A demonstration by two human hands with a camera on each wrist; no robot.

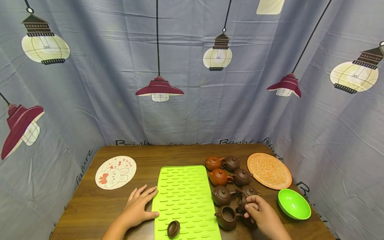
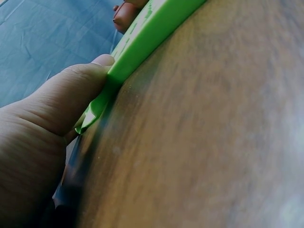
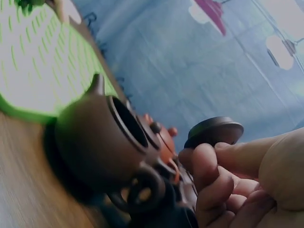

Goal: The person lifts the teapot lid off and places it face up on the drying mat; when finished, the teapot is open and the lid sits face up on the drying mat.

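My right hand pinches a small dark brown teapot lid between thumb and fingers, held above the teapots at the mat's right. Beside it stands a lidless dark teapot, its round mouth facing up; the right wrist view shows its spout and looped handle. Another dark teapot is mostly hidden under the right hand. My left hand lies with fingers spread at the left edge of the green mat, thumb on its rim. Near the mat's front lies a second dark lid, turned over.
Further dark teapots and two orange-brown teapots stand in two columns along the mat. An orange round mat and a green bowl lie at the right. A white rabbit-print round mat lies at the left.
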